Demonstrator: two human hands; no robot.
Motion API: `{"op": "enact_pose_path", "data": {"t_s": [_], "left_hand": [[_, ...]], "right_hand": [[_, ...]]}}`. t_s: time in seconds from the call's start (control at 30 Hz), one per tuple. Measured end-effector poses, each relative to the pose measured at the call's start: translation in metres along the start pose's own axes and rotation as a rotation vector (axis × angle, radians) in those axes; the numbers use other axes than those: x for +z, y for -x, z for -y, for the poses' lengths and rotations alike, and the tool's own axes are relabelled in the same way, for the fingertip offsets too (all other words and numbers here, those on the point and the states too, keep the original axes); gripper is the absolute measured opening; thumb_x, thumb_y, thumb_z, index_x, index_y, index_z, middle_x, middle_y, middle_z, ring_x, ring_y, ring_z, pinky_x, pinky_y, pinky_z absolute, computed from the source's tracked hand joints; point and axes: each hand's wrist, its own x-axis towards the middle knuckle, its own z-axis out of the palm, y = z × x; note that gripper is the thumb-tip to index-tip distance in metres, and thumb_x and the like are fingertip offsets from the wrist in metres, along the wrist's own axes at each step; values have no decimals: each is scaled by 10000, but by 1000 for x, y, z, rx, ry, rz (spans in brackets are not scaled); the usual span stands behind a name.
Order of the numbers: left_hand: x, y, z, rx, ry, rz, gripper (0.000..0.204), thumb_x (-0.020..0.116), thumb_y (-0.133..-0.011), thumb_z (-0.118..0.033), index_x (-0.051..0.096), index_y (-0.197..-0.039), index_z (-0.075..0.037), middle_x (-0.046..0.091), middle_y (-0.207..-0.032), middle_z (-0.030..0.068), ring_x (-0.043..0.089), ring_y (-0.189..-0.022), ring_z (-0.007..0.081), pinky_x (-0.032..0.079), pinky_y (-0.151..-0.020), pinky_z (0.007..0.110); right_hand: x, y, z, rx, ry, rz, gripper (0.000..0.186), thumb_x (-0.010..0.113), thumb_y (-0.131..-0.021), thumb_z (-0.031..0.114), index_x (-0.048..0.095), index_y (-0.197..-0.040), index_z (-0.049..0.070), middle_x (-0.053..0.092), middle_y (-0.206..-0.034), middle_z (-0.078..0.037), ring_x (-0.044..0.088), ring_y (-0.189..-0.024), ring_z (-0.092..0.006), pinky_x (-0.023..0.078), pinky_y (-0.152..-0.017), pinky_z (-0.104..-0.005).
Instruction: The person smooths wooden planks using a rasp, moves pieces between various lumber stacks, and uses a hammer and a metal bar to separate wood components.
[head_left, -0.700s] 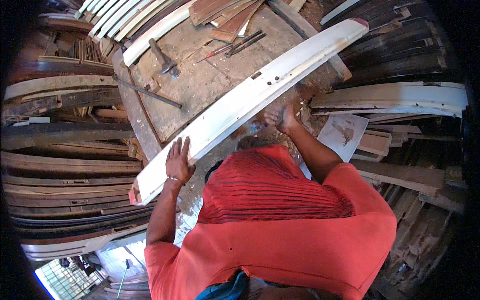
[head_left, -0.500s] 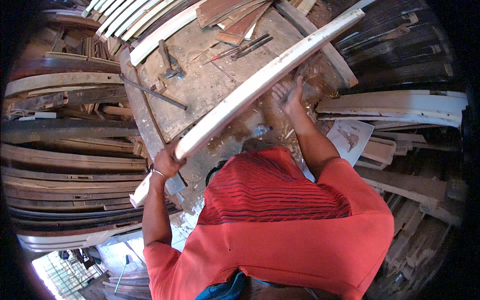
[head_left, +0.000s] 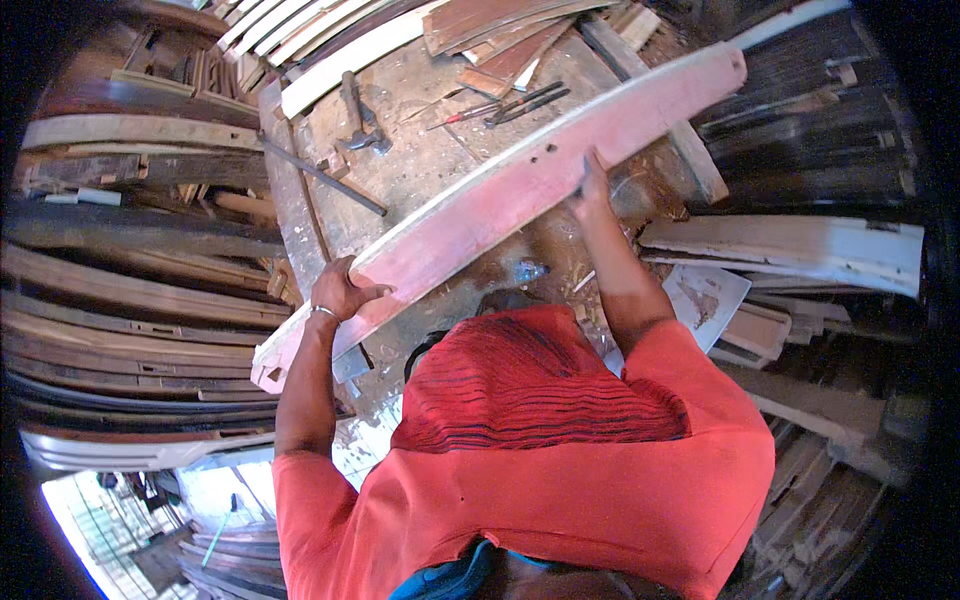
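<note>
Across the middle of the view slants a long plank (head_left: 490, 205), low at the left and high at the right, its pinkish face toward the wearer. Two dark holes sit right of its middle, near the upper edge. Its lower left end juts past the side of the work surface (head_left: 410, 165); whether its underside touches down cannot be told.

The left hand (head_left: 345, 290) grips the plank toward that end, fingers over the upper edge and thumb along the face. The right hand (head_left: 592, 182) is at the lower edge, beyond the middle, its thumb against the face; its other fingers are hidden, so how tightly it holds cannot be told.

The step in hand looks like two-handed handling of the plank, tilted face-on. A next move would seem to call for both hands to share the weight and mind the far, unsupported end.

Beyond the plank lie a hammer (head_left: 354, 105), a metal bar (head_left: 325, 176), a slim red tool (head_left: 462, 115) and, just beside it, a dark tool (head_left: 532, 107). Farther back is a pile of brown boards (head_left: 495, 25). Stacked timber (head_left: 140, 290) crowds the left; more wood lies to the right.
</note>
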Motion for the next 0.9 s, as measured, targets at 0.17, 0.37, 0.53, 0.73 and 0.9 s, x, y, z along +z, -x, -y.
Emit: {"op": "enact_pose_path", "data": {"t_s": [0.17,0.37,0.53,0.73,0.9], "left_hand": [[20,-19,26,107,65,12,814,853,-617,-554,627,-1227,-65,616,-1253,177,566,-1184,363,467,-996,422],[44,-26,-10,213,195,-360,595,809,-736,-435,634,-1164,-61,626,-1155,179,576,-1099,385,468,-962,461],[82,-4,-18,104,202,-577,506,758,-800,-421,661,-1137,-56,645,-1108,152,578,-1062,349,441,-949,452],[75,-6,-23,-18,193,-491,492,699,-836,-457,665,-1142,-73,648,-1116,139,572,-1071,340,413,-962,452],[70,-7,-19,-40,127,-462,549,630,-861,-527,657,-1162,-68,638,-1114,137,552,-1093,318,383,-995,449]], "right_hand": [[3,62,-2,10,121,-142,528,605,-964,405,475,-1347,66,581,-1295,-122,560,-1182,-317,476,-993,-471],[-70,18,-13,-592,679,-288,659,766,-862,322,465,-1360,14,612,-1156,-136,578,-1068,-309,467,-957,-442],[19,57,4,-1224,1343,-368,679,796,-818,291,493,-1327,-40,624,-1120,-171,511,-1154,-336,391,-1037,-416],[89,-28,-55,-899,1344,269,383,784,-798,291,676,-1034,10,677,-1031,-175,626,-1016,-317,471,-925,-412],[196,-32,-137,-622,1589,687,467,743,-831,364,681,-1089,-21,697,-1030,-228,676,-984,-320,514,-895,-384]]}}
